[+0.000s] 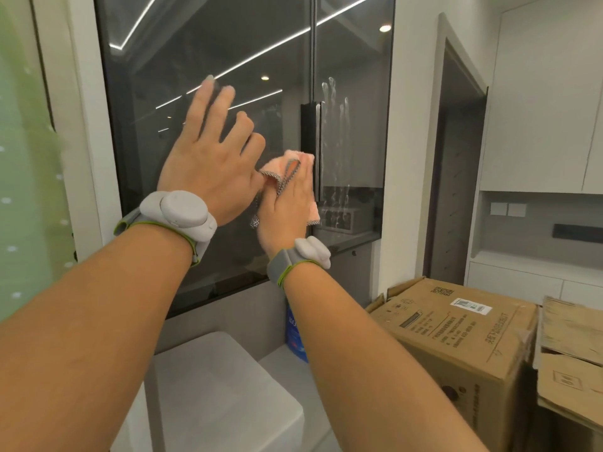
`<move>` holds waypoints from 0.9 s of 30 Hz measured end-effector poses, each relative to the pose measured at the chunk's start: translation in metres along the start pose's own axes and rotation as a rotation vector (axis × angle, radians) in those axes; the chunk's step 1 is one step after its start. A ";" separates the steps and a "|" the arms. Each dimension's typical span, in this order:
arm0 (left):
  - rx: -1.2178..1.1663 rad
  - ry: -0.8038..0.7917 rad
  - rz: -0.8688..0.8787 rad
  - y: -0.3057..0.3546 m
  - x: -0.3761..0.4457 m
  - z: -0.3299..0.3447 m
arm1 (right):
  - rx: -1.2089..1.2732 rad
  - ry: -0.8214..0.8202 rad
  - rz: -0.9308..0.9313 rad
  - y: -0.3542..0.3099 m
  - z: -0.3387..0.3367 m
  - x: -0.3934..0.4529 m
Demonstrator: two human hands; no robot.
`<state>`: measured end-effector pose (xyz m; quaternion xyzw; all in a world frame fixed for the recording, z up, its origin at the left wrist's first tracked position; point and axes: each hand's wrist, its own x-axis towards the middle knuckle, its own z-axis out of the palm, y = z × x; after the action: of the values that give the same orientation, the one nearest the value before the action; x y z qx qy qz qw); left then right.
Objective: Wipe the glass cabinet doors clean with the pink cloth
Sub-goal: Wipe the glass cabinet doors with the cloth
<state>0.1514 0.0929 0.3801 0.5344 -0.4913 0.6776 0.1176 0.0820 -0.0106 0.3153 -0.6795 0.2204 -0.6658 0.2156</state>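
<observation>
Pressing a spread left hand (208, 164) on the glass (182, 60) is risking fresh smudges while the right hand (287, 203) is gripping the cloth (293, 161).

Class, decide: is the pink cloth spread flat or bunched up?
Bunched: the pink cloth folds around the right hand, its grey edging curled over.

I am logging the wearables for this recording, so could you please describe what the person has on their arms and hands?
Both forearms are bare, with no sleeves or gloves. The left hand and right hand each have a wrist device behind them: a rounded, pale grey-white housing on a grey strap edged in lime green. The right one looks like the same model. No cables or readable markings show.
</observation>
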 end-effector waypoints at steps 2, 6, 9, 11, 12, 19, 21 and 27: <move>0.016 -0.023 0.008 0.004 -0.001 -0.002 | -0.008 -0.011 0.055 0.011 -0.003 -0.007; 0.041 -0.094 -0.046 0.013 -0.002 -0.008 | -0.047 -0.065 0.044 0.030 -0.008 -0.023; 0.047 -0.143 -0.065 0.020 -0.003 -0.016 | -0.059 -0.114 0.121 0.042 -0.006 -0.042; 0.049 -0.182 -0.071 0.021 -0.005 -0.022 | -0.112 -0.084 0.127 0.045 -0.007 -0.061; 0.051 -0.206 -0.073 0.022 -0.005 -0.024 | -0.139 -0.054 0.065 0.045 -0.009 -0.067; -0.002 -0.259 -0.135 0.027 -0.003 -0.030 | -0.111 -0.252 -0.218 0.022 -0.016 -0.019; -0.021 -0.257 -0.142 0.026 -0.004 -0.028 | -0.054 -0.194 -0.094 0.017 -0.014 -0.018; -0.022 -0.272 -0.126 0.025 -0.005 -0.028 | -0.158 -0.154 0.048 0.048 -0.014 -0.063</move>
<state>0.1195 0.1046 0.3638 0.6498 -0.4757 0.5847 0.0981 0.0664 -0.0122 0.2367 -0.7382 0.2710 -0.5867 0.1935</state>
